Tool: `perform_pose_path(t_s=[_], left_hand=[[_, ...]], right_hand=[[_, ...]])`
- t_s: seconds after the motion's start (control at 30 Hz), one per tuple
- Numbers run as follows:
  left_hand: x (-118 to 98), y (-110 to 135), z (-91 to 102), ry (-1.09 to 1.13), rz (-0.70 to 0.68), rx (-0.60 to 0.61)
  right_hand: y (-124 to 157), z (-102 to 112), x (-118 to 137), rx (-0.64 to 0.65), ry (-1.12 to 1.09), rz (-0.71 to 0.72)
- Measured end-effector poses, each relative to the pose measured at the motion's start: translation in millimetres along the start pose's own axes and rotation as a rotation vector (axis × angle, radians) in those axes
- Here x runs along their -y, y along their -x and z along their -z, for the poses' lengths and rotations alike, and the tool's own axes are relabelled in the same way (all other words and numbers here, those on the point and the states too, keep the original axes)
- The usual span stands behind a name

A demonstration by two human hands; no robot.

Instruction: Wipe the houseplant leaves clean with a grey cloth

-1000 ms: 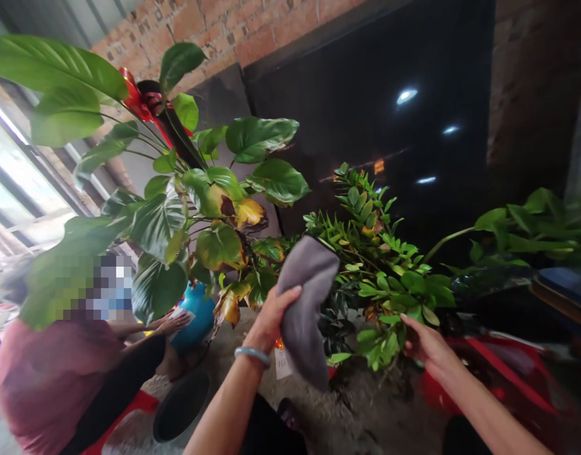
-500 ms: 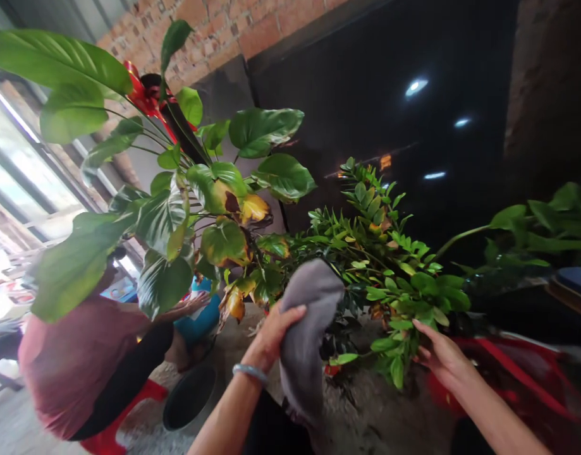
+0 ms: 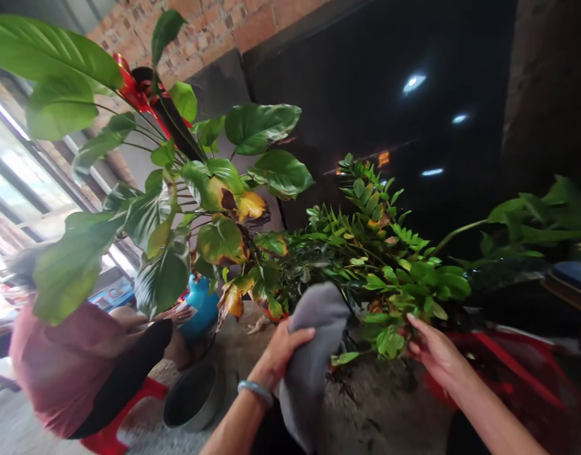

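My left hand [image 3: 281, 354], with a bracelet at the wrist, grips a grey cloth [image 3: 316, 344] that hangs down in front of my legs. My right hand [image 3: 435, 351] is at the lower right of a bushy plant with small glossy leaves. Its fingers curl around a leafy stem [image 3: 389, 341], though leaves partly cover the hold. Left of this bush stands a large-leaved plant [image 3: 162, 215] with some yellow and brown leaves [image 3: 252, 207].
A person in a pink top [image 3: 67, 366] sits on a red stool [image 3: 124, 420] at left, near a blue rounded object [image 3: 202, 309]. A dark basin [image 3: 193, 395] stands on the floor. Red containers [image 3: 508, 366] lie at right. A dark glossy panel [image 3: 366, 95] stands behind the plants.
The leafy stem by my right hand has come up a little. My left hand and the cloth have shifted slightly right and down. The seated person's arm has moved.
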State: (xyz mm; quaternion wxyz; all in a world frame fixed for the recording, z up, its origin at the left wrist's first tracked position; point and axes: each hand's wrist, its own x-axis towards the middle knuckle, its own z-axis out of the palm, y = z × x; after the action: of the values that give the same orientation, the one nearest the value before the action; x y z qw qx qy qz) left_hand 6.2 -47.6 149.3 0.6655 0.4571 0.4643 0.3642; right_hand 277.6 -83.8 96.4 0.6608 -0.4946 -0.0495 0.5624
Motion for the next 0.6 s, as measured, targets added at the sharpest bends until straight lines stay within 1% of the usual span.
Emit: perform_pose_path(t_s=[0.07, 0.1, 0.13, 0.17, 0.2, 0.27, 0.3, 0.37, 0.4, 0.43, 0.47, 0.5, 0.53, 0.6], left_hand=[[-33, -10, -1.0, 0.036, -0.157, -0.106], [-44, -18, -3.0, 0.059, -0.233, -0.166], [-50, -26, -5.6, 0.077, -0.285, -0.221], [-49, -33, -8.5, 0.083, -0.306, -0.263], [-42, -38, -11.3, 0.074, -0.289, -0.289], [-13, -40, -14.6, 0.013, -0.158, -0.275], [5, -36, -14.5, -0.029, -0.071, -0.237], [35, -22, -10.1, -0.089, 0.079, -0.109], [43, -13, -6.1, -0.096, 0.125, -0.052], [45, -4, -1.2, -0.086, 0.143, -0.013], [41, 4, 4.2, -0.065, 0.135, 0.006], [32, 11, 9.5, -0.039, 0.109, 0.004], [19, 15, 14.3, -0.010, 0.065, -0.018], [-11, 16, 20.8, 0.045, -0.053, -0.103]], right_hand=[[-4, -5, -1, 0.041, -0.022, 0.007], [-6, -8, -2, 0.071, -0.035, 0.010], [-7, -11, -4, 0.102, -0.053, 0.012], [-7, -14, -6, 0.131, -0.076, 0.011], [-6, -16, -9, 0.151, -0.098, 0.007], [-1, -17, -14, 0.167, -0.113, -0.015], [2, -16, -18, 0.166, -0.096, -0.030], [9, -12, -24, 0.166, -0.020, -0.057], [11, -10, -28, 0.170, 0.024, -0.064], [13, -8, -31, 0.178, 0.061, -0.066], [14, -7, -35, 0.190, 0.090, -0.065], [14, -7, -38, 0.201, 0.110, -0.063], [13, -7, -42, 0.206, 0.124, -0.063], [12, -12, -50, 0.209, 0.140, -0.068]])
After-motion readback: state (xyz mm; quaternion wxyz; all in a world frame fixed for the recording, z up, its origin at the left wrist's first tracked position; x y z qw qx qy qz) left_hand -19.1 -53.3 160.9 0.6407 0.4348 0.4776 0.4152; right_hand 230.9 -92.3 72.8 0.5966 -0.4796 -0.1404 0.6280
